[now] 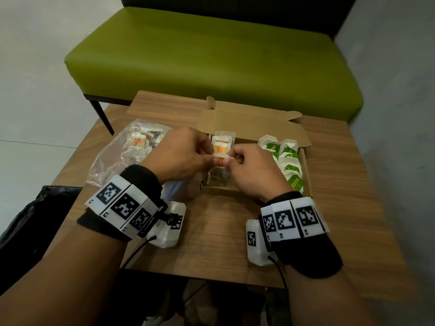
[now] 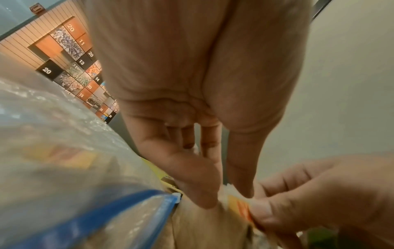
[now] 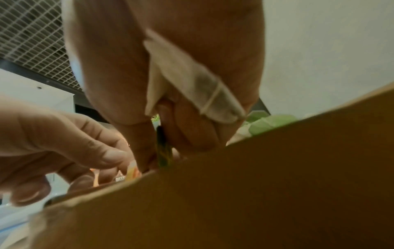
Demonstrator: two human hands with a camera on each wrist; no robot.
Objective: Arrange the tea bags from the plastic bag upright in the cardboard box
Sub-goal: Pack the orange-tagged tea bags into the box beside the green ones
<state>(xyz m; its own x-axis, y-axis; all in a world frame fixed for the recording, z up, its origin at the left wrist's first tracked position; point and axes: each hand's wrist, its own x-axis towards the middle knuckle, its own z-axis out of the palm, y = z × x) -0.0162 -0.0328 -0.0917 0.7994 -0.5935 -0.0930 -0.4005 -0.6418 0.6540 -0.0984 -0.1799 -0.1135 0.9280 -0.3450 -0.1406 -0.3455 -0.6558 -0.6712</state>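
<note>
Numbers 20, 11, 13, 14, 15 on wall panels (image 2: 70, 55).

Head view looking down, wrist views close beneath hands (image 1: 221, 158), sharing cardboard box (image 1: 254, 128)

Black wristbands (image 1: 141, 177) carry white tag-marked blocks (image 1: 122, 204), seemingly cabled.

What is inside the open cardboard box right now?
Inside the brown cardboard box: green-and-white tea bags upright on its right, orange-labelled tea bags upright far left. Both hands cover the near middle.
</note>
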